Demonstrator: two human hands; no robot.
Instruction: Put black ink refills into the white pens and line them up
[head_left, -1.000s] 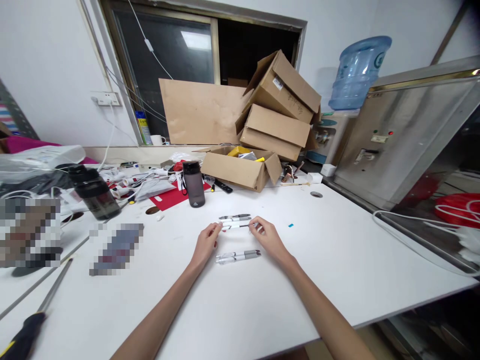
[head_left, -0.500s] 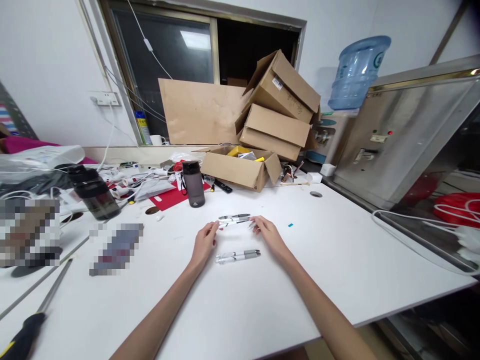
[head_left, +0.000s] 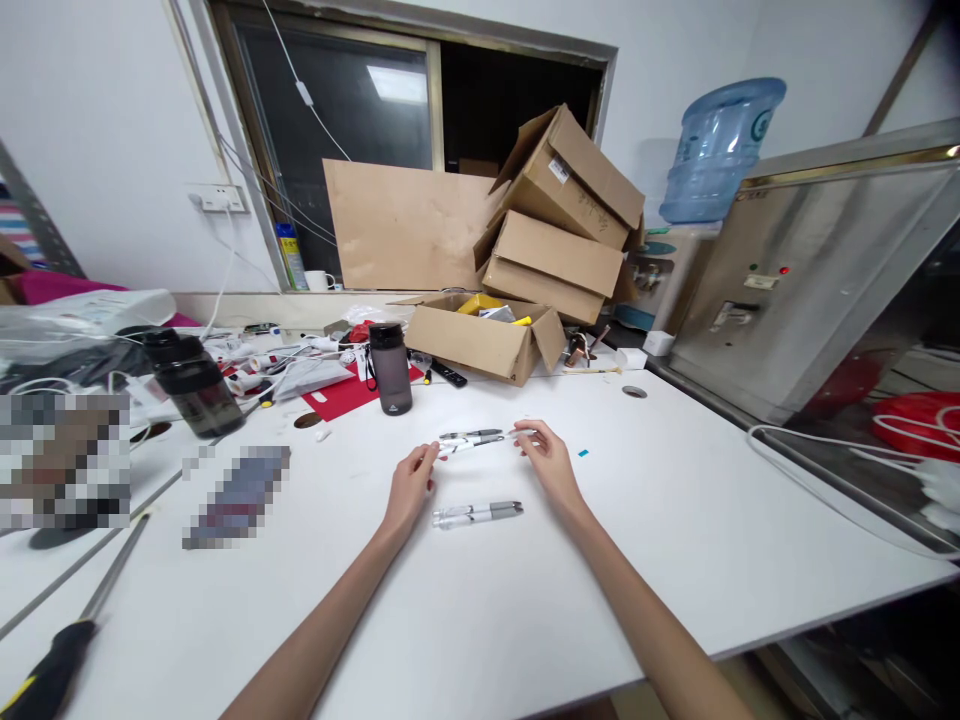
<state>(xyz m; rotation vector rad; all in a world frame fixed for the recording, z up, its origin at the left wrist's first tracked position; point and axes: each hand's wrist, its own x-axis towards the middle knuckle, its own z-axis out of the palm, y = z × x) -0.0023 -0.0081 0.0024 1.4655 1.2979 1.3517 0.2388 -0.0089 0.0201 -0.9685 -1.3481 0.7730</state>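
Observation:
My left hand point(head_left: 411, 487) pinches the left end of a white-and-clear pen point(head_left: 472, 442), held level above the white table. Between the thumb and fingers of my right hand point(head_left: 551, 465) is a slim, pale piece point(head_left: 524, 432), close to the pen's right end; its kind is too small to make out. Just behind the held pen is a darker pen point(head_left: 469, 433). Nearer to me, between my forearms, two pens point(head_left: 478, 514) with clear barrels and grey ends lie side by side on the table.
A dark bottle point(head_left: 390, 370) stands behind my left hand, near an open cardboard box point(head_left: 469, 335). A small blue scrap point(head_left: 583, 453) lies right of my right hand. A screwdriver point(head_left: 71, 640) is at the left front. Cables and clutter cover the back left.
My right hand has moved a little to the right, away from the pen's right end, with the slim pale piece now showing in its fingers. My left hand stays almost in place.

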